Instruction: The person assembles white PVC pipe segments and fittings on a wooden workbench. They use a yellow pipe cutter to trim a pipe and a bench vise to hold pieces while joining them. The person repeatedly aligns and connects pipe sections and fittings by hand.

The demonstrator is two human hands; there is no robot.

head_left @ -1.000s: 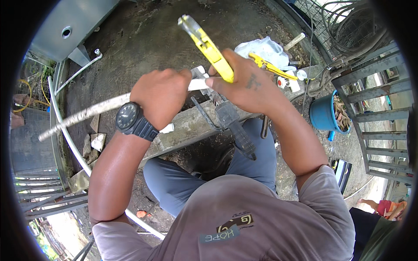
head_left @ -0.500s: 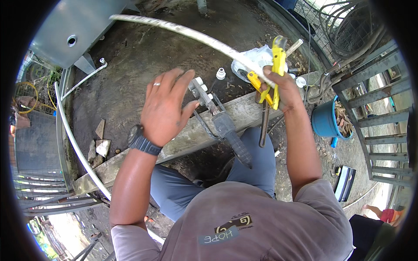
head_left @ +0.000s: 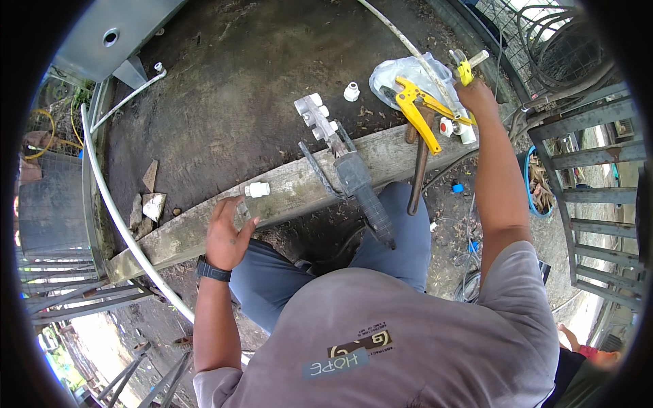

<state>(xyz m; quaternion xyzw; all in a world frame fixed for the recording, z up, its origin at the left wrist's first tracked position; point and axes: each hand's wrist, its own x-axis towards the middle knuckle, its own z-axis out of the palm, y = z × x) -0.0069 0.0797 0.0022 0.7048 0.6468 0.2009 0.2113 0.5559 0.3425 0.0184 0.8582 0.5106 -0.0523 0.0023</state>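
While the left hand [head_left: 235, 230] hovers, fingers parted, just beside a white plastic fitting [head_left: 257, 190] on the grey wooden beam [head_left: 289, 177], we find the right hand [head_left: 479, 100] gripping a yellow tool [head_left: 465, 72] beside a long white pipe [head_left: 416, 52].

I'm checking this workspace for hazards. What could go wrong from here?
The pipe fusion iron's handle juts off the wooden beam over the right thigh; a bump might tip it, and it could burn if hot, which I can't tell. The left hand might knock the small white fitting just beyond its fingers off the beam.
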